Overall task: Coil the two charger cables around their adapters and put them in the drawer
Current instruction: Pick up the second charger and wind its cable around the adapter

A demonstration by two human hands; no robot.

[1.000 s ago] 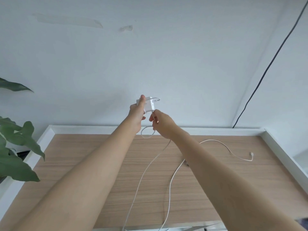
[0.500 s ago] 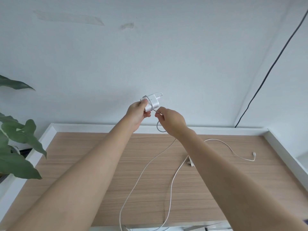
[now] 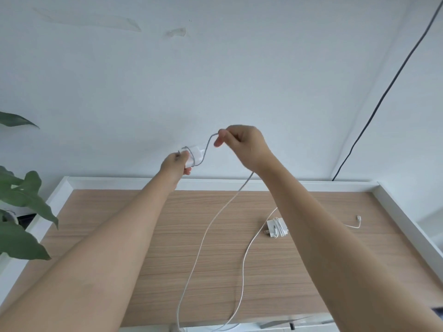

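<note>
The white charger adapter [image 3: 194, 156] I am wrapping is up in the air in front of the wall, above the far edge of the desk [image 3: 119, 236], gripped in my left hand [image 3: 174, 164], whose fingers are closed around its lower end. One loop of its white cable [image 3: 208, 230] already runs around the adapter body. From there the cable rises in a curve to my right hand [image 3: 242, 142], which is held higher and to the right of the adapter, thumb and forefinger pinched together on the cable. Below that hand the cable drops slack behind my right forearm, runs down across the middle of the wooden top and hangs over the near edge.

The second adapter [image 3: 276, 227] lies flat on the desk, right of centre and just beside my right forearm, with a few turns of its own cable [image 3: 244, 262] across it. The rest of that cable trails off toward the near edge, and its small plug end [image 3: 358, 218] lies near the right rim.

The desk has a raised white rim [image 3: 395, 207] along the back and sides. Green plant leaves [image 3: 21, 212] hang over its left side. A thin black cord [image 3: 383, 92] runs down the wall at the far right corner.
</note>
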